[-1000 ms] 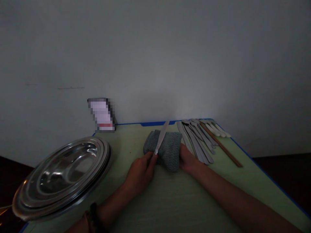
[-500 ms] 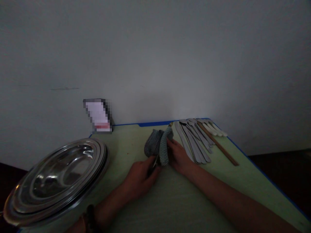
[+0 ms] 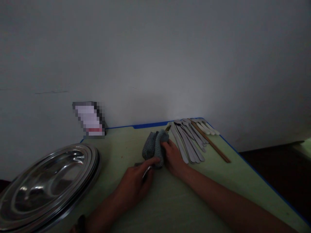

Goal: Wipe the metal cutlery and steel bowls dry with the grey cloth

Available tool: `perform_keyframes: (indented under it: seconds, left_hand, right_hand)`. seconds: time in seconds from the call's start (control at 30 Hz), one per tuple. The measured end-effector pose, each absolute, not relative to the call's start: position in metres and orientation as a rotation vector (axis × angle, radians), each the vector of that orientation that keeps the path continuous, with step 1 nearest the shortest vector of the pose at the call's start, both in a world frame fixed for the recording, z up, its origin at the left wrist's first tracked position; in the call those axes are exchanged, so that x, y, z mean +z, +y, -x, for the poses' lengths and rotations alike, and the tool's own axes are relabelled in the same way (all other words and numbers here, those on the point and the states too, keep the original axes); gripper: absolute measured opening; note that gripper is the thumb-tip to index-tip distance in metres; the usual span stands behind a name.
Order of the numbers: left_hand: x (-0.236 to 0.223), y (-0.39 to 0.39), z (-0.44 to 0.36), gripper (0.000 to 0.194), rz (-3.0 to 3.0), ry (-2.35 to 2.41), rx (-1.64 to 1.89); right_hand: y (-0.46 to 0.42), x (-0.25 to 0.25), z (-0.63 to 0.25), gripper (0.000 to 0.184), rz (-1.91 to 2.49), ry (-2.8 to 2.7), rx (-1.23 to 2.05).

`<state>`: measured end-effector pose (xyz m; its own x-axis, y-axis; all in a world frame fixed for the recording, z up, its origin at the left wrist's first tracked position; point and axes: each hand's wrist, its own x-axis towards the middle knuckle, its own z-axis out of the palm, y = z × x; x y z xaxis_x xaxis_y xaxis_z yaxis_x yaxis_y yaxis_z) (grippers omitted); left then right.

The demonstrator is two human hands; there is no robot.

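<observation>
My left hand [image 3: 136,181] is closed around the shiny metal handle [image 3: 146,172] of a piece of cutlery. A grey checked cloth [image 3: 150,145] is folded about its middle, and a narrow tip [image 3: 168,127] shows beyond the far side of the cloth. Whether it is a knife, fork or spoon cannot be made out. My right hand [image 3: 175,158] grips the cloth from the right side, fingers pressed against it. Just right of that hand lie several metal knives [image 3: 187,145] and spoons [image 3: 194,132] in a fanned row.
Wooden chopsticks [image 3: 211,142] and white-handled cutlery [image 3: 206,127] lie farther right on the pale green table [image 3: 184,200]. A stack of steel plates [image 3: 91,168] stands at the left. Behind it, a blurred-out phone-like object [image 3: 88,119] leans against the wall [image 3: 155,64].
The view has turned a little to the right. My left hand has come closer to the cloth along the cutlery, its fingertips now against the cloth. Both grips stay closed.
</observation>
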<state>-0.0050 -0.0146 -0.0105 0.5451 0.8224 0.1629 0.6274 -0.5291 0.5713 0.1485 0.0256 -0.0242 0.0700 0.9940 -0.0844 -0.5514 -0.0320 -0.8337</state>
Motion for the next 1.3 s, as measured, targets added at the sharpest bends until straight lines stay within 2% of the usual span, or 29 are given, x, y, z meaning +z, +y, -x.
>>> perform_keyframes:
  seconds: [0.2,0.3,0.57,0.73,0.93,1.07,1.17,1.3]
  left_hand:
    - [-0.012,-0.014,0.008,0.05,-2.451,1.131,0.562]
    - [-0.012,-0.013,0.01,0.051,-2.536,1.116,0.491]
    - [-0.002,-0.017,-0.001,0.03,-2.336,1.427,0.41]
    - [-0.004,-0.017,-0.002,0.021,-2.37,1.407,0.377]
    - [-0.006,-0.015,0.002,0.018,-2.422,1.333,0.396]
    - [-0.002,-0.014,0.008,0.02,-2.668,0.977,0.357]
    - [0.001,-0.015,0.011,0.02,-2.841,0.718,0.289]
    - [0.001,-0.016,0.01,0.018,-2.939,0.687,0.218]
  right_hand:
    - [0.027,-0.028,-0.148,0.03,0.807,-0.662,1.422]
    - [0.028,-0.031,-0.148,0.028,0.787,-0.673,1.445]
    - [0.035,-0.027,-0.144,0.018,0.604,-0.385,1.582]
    - [0.035,-0.023,-0.145,0.018,0.607,-0.351,1.685]
    - [0.029,-0.022,-0.145,0.017,0.649,-0.451,1.626]
    - [0.031,-0.027,-0.146,0.025,0.731,-0.421,1.56]
    - [0.037,-0.027,-0.153,0.028,0.844,-0.407,1.415]
    - [0.047,-0.018,-0.168,0.027,0.988,-0.365,1.153]
